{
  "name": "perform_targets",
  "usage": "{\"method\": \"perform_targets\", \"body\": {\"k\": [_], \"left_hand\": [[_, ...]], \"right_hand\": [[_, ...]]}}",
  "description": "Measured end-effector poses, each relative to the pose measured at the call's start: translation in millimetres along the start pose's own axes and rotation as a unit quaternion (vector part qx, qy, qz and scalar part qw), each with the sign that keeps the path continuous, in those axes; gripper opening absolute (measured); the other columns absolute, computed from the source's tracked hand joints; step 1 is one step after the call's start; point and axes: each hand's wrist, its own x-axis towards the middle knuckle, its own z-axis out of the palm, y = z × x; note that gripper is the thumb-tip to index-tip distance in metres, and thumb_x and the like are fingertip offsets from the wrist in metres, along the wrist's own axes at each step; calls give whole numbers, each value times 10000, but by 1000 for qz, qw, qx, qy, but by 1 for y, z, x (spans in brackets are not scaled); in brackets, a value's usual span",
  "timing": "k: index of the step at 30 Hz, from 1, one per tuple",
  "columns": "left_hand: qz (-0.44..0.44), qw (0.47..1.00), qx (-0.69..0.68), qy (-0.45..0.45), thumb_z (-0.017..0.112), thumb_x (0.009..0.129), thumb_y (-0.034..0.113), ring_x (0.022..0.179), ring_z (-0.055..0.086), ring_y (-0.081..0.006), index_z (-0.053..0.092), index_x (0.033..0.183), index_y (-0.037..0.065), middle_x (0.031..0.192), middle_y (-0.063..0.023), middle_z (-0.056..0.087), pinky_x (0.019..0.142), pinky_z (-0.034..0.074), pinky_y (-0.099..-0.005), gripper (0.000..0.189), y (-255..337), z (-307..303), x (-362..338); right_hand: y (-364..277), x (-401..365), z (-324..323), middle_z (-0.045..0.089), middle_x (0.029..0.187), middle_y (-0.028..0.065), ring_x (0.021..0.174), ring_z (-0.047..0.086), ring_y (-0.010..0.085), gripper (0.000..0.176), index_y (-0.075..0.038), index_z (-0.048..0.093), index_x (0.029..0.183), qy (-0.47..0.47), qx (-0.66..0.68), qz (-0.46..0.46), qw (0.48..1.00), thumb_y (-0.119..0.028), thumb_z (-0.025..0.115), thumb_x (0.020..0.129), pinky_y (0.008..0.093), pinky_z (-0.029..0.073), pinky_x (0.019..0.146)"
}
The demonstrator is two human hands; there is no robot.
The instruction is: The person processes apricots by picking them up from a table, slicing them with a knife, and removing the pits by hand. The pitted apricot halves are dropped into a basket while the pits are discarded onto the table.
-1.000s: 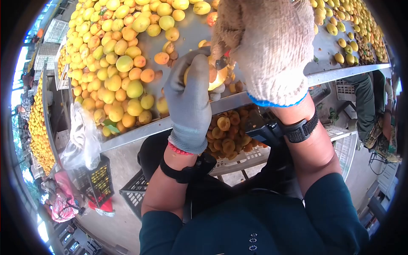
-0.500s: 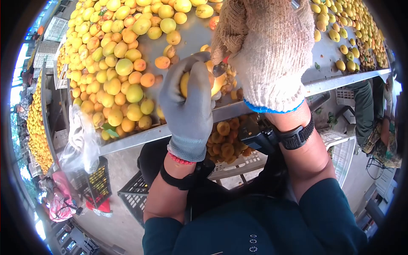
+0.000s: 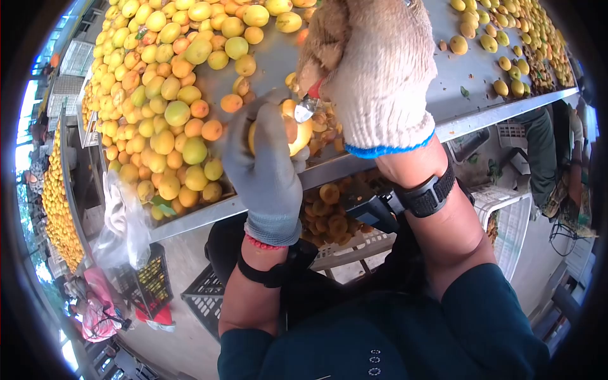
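In a grey glove, my left hand (image 3: 269,168) is closed around a yellow-orange apricot (image 3: 301,137), holding it above the table's near edge. Orange flesh shows on the fruit's upper side. My right hand (image 3: 386,79), in a soiled white knit glove, grips a small tool with a shiny metal head (image 3: 305,111) and a bit of red at its handle. That metal head lies right at the top of the apricot. Fruit scraps (image 3: 330,126) lie on the table between my hands.
A big heap of apricots (image 3: 168,120) covers the metal table (image 3: 437,82) on the left; more fruit (image 3: 506,38) lies far right. Below the edge, cut apricots (image 3: 326,218) fill a container. A plastic bag (image 3: 123,221) hangs at the left edge, and a white crate (image 3: 506,215) stands right.
The view has shifted a little. My right hand has moved left with the tool, whose metal head now shows more and catches the light. My left hand still holds the apricot.
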Motion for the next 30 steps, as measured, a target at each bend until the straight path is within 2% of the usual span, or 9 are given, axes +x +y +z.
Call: {"method": "perform_targets", "body": {"k": [6, 11, 14, 17, 20, 21, 23, 26, 30], "left_hand": [[3, 999, -30, 33, 541, 1002, 139, 684, 567, -73, 611, 1105, -39, 935, -51, 608, 511, 449, -211, 218, 1, 8, -2], [96, 991, 93, 20, 529, 999, 121, 751, 580, -100, 601, 1123, -51, 968, -66, 602, 557, 462, -231, 224, -4, 8, -1], [112, 989, 100, 11, 540, 976, 90, 801, 585, -132, 590, 1154, -55, 1007, -88, 603, 614, 473, -252, 234, -6, 4, 2], [106, 989, 99, 5, 550, 953, 58, 852, 590, -163, 579, 1185, -58, 1046, -110, 603, 670, 484, -273, 260, -6, 1, 2], [121, 986, 115, -3, 561, 930, 26, 902, 595, -195, 568, 1215, -61, 1084, -132, 604, 727, 496, -295, 298, -8, 1, 1], [133, 983, 126, -6, 564, 923, 16, 919, 597, -205, 565, 1226, -62, 1097, -139, 604, 746, 499, -302, 313, -9, 1, 1], [167, 973, 159, -14, 571, 907, -5, 953, 600, -226, 557, 1246, -64, 1123, -154, 605, 783, 507, -316, 344, -12, 0, 1], [192, 958, 211, -29, 582, 884, -37, 1003, 605, -258, 547, 1277, -67, 1162, -175, 605, 840, 518, -337, 396, -14, -4, 1], [157, 953, 255, -42, 633, 796, -152, 1060, 618, -348, 508, 1314, -77, 1221, -235, 589, 893, 521, -392, 538, -15, -11, -2]], "right_hand": [[16, 7, 0, 440, 602, -25, 428, 389, 94, 218, -117, 520, 789, 83, 10, -61, 995, -247, 556, 960, 259, 345, 373], [57, 34, -32, 583, 715, 25, 547, 544, 102, 162, -69, 582, 951, -183, 180, -77, 964, -231, 592, 964, 244, 456, 465], [43, 9, 1, 674, 826, 74, 674, 653, 120, 254, -24, 582, 1195, -7, -246, -209, 946, -180, 580, 994, 246, 563, 574], [20, -12, 36, 678, 830, 81, 669, 655, 124, 270, -11, 576, 1211, 168, -338, -102, 921, -180, 568, 1000, 267, 579, 569], [63, 35, -27, 673, 837, 91, 663, 660, 134, 278, -5, 573, 1205, -127, 73, -89, 985, -205, 543, 1014, 294, 589, 546], [58, 40, -26, 670, 839, 95, 661, 662, 138, 281, -3, 572, 1199, -295, 291, -92, 905, -217, 532, 1020, 305, 592, 535], [43, 27, -33, 657, 880, 107, 676, 676, 177, 289, -23, 560, 1190, -178, 83, -86, 977, -257, 491, 1035, 328, 596, 514], [62, 50, -50, 651, 882, 98, 693, 676, 173, 241, -37, 576, 1153, -231, 199, -39, 952, -229, 498, 1031, 331, 592, 524], [34, -8, 31, 643, 851, 79, 697, 670, 155, 246, -42, 585, 1140, 191, -249, -127, 941, -246, 509, 1026, 325, 567, 528]]}}
